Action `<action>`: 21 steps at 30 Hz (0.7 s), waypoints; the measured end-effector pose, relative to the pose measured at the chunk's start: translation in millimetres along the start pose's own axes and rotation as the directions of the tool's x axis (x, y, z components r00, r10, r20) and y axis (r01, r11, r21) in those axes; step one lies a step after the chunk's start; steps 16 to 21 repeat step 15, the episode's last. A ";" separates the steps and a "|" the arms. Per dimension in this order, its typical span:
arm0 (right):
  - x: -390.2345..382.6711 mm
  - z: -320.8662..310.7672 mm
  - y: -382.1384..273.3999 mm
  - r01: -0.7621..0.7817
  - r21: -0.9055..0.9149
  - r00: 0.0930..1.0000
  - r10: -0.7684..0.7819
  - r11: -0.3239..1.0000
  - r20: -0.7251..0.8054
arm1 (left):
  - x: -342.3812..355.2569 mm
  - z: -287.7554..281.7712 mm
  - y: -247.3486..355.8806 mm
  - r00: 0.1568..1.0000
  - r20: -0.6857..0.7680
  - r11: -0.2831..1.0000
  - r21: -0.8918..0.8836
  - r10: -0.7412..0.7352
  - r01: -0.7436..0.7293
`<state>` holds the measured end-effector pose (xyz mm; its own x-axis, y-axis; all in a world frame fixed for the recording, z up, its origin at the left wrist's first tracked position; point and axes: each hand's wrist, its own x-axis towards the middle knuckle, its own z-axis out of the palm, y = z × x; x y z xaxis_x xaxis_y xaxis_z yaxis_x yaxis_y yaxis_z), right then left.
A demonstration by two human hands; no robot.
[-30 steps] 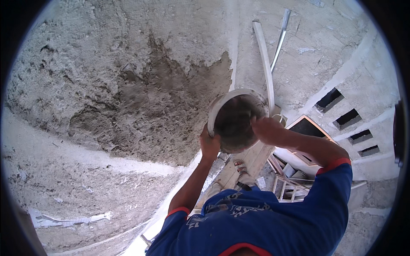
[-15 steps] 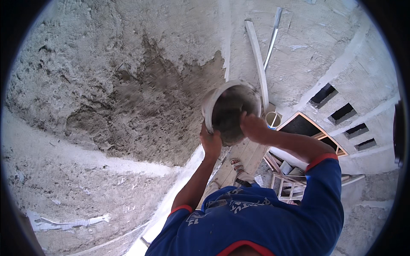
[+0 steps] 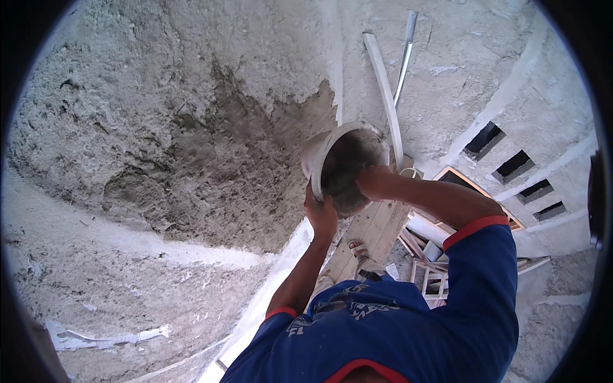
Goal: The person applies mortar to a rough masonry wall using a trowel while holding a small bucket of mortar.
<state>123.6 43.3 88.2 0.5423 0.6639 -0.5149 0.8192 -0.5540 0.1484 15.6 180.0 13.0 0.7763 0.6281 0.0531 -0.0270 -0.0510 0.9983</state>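
Far left and across the middle: rough plastered wall (image 3: 128, 96), pale and dry over most of its face, with a darker wet mortar patch (image 3: 236, 172) spreading from centre toward the corner. A torn pale strip (image 3: 108, 337) lies low on the left. A smooth white band (image 3: 191, 252) runs under the wet patch and bends down toward the near edge. Right of centre, a white bucket (image 3: 316, 159) is held tipped, mouth turned toward the camera, grey mortar (image 3: 348, 172) inside; its rim sits just beside the right edge of the wet patch. Left hand (image 3: 320, 214) cups the bucket from beneath, palm pressed up against the bottom, forearm rising straight from a blue sleeve with red cuff. Right hand (image 3: 373, 182) is closed over the near rim, fingers curled into the bucket, elbow bent out to the right. Behind the bucket a white plank (image 3: 383, 89) and a grey metal pipe (image 3: 403, 57) lean against the wall. Below, between the arms, wooden boards (image 3: 370, 230) and a sandalled foot (image 3: 359, 247). Far right: wall with dark rectangular vent openings (image 3: 511, 166).
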 end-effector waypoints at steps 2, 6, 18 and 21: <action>4.4 10.0 18.2 0.160 0.048 0.986 -0.162 0.986 0.030 | -0.8 -5.2 -2.2 0.999 0.044 0.997 0.076 -0.004 0.000; 5.3 33.7 36.1 0.280 0.339 0.937 -0.333 0.898 0.110 | -6.1 -19.0 1.5 0.997 0.073 0.995 0.099 -0.012 0.004; -0.4 83.0 0.2 0.134 0.989 0.951 -0.289 0.055 -0.113 | -6.8 -7.1 24.7 0.982 0.150 0.950 0.271 0.116 -0.154; -0.4 83.0 0.2 0.134 0.989 0.951 -0.289 0.055 -0.113 | -6.8 -7.1 24.7 0.982 0.150 0.950 0.271 0.116 -0.154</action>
